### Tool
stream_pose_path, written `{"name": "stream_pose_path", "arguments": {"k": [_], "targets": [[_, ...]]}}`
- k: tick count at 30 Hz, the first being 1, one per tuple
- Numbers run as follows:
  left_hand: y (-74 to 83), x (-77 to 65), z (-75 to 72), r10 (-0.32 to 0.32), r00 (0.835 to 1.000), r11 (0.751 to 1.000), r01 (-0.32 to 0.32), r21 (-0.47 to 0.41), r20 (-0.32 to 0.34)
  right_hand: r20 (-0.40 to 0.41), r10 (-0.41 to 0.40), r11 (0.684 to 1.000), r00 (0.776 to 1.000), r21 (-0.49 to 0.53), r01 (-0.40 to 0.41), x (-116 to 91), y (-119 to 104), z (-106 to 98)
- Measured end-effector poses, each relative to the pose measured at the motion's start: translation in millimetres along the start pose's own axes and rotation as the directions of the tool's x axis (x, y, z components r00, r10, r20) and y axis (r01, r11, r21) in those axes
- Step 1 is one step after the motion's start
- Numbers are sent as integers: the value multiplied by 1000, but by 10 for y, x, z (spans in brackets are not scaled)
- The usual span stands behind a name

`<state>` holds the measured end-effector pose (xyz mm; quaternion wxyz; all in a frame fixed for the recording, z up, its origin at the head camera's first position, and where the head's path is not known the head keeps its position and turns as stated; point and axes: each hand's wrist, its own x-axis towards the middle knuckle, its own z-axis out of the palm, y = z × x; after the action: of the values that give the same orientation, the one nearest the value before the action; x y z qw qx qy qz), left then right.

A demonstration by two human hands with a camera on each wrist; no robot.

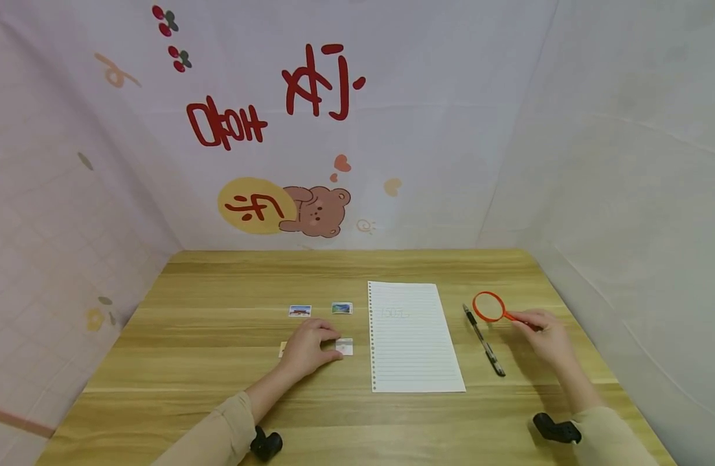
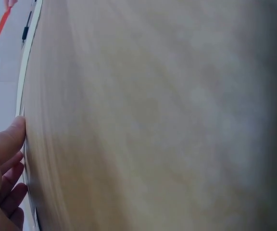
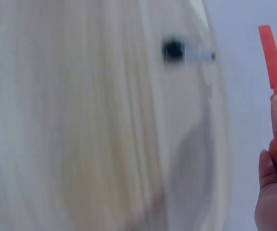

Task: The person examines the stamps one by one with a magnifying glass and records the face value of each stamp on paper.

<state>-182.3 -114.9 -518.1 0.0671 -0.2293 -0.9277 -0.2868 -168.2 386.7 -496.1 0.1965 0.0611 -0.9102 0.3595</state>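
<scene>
My left hand [image 1: 309, 346] rests low on the table, thumb and forefinger at the left corners of a small pale stamp-like piece [image 1: 345, 347]. Part of a yellowish stamp-like piece [image 1: 283, 349] shows behind this hand; the rest is hidden. Beyond the fingers lie two more picture pieces, one with a red building [image 1: 300, 310] and one with a blue-green landscape [image 1: 342, 308]. At the right, my right hand [image 1: 544, 333] pinches the handle of a red-rimmed magnifying glass [image 1: 488, 307]. The right wrist view shows this red magnifying glass [image 3: 271, 57] edge-on, raised above the table.
A lined sheet of paper [image 1: 416, 343] with faint writing near its top lies between the hands. A black pen [image 1: 484, 343] lies slanted right of it. Pale printed cloth [image 1: 427, 129] hangs behind and beside the wooden table [image 1: 229, 285].
</scene>
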Motion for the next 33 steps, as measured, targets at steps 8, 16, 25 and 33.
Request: {"name": "stream_pose_path", "arguments": {"k": [8,16,25,33], "targets": [[6,-2,24,20,1000,999,-20,29,2,98,-87,986,991,152,72,48,-360,450],[28,-5,1,2,1000,1000,-2,6,18,182,-181,965,967,221,139,66,-678,825],[-4,-13,7,-11,1000,1000,11,-3,13,188,-298,937,936,243,250,110,-998,1217],[-50,-2,-5,22,999,1000,-22,6,26,237,-323,928,916,268,258,105,-1281,1535]]}}
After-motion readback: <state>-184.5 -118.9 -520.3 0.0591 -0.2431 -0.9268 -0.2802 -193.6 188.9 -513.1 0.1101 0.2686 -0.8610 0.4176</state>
